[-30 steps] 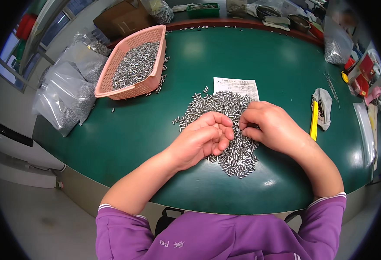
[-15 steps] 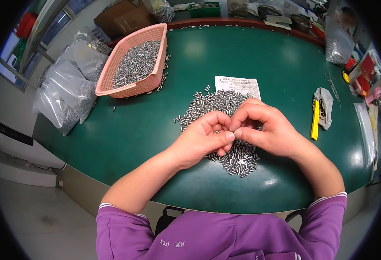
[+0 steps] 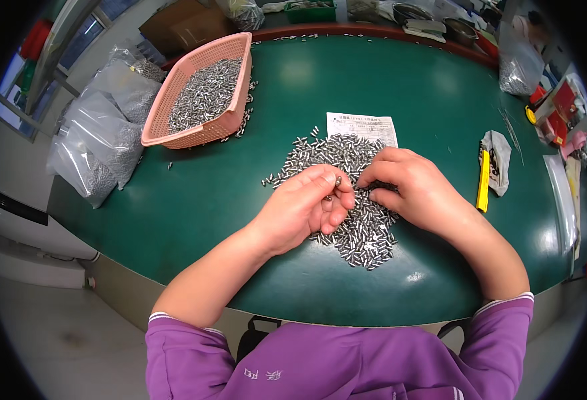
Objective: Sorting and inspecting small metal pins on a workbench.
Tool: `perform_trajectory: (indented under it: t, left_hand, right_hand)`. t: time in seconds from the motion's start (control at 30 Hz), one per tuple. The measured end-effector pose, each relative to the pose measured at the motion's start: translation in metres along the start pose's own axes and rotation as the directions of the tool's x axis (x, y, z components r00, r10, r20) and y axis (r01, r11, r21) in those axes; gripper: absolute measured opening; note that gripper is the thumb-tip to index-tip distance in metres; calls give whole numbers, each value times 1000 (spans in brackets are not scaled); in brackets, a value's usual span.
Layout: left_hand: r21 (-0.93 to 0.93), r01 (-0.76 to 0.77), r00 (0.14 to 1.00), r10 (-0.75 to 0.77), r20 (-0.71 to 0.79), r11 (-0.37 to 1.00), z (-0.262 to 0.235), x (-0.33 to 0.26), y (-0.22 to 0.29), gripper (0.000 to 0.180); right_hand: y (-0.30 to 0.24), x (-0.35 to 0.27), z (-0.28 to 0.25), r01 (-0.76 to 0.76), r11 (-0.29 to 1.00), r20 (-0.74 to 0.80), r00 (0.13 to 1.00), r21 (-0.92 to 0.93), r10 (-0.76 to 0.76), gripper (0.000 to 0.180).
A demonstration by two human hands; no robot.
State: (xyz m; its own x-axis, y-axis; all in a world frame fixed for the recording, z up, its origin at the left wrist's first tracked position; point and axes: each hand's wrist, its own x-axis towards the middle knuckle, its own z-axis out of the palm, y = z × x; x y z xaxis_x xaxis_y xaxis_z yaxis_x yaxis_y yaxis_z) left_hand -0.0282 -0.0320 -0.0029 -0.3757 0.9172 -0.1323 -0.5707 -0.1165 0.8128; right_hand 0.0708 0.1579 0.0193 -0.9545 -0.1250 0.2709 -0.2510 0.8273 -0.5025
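My left hand [image 3: 301,208] is over the left side of a heap of small shiny metal pins [image 3: 363,243] on the green table. Its thumb and curled fingers are closed on a few of these pins, and one small metal pin [image 3: 337,181] shows near the thumb tip. Over the right side of the heap, my right hand [image 3: 413,190] has its fingers bent and its thumb apart from the forefinger. Its fingertips are at the pins, and none shows clearly held. A printed paper slip [image 3: 360,125] lies partly under the heap's far edge.
A pink plastic basket [image 3: 160,112] full of similar pins stands at far left, beside filled clear bags [image 3: 97,150]. To the right are a yellow-handled cutter [image 3: 483,183] and a crumpled pale bag [image 3: 499,162]. A dark red ledge [image 3: 367,30] edges the table's far side.
My hands, together at the fingertips before, have parted. The right hand has moved rightward and its thumb has come away; the left has turned slightly, keeping pins in its fingers.
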Motion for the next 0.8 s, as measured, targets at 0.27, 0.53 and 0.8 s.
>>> perform_trajectory:
  t: [0.27,0.53,0.8]
  left_hand:
    - [-19,36,999,-36,3,999,0,0,2,21]
    - [-4,36,999,-36,12,999,2,-2,2,22]
    - [129,64,996,-72,57,990,6,-4,1,20]
  right_hand:
    - [1,0,5,9,1000,-33,999,-24,-10,13]
    - [-9,7,-4,23,991,-147,989,132,-3,12]
    - [-15,6,0,284,958,-248,926,-39,-285,17]
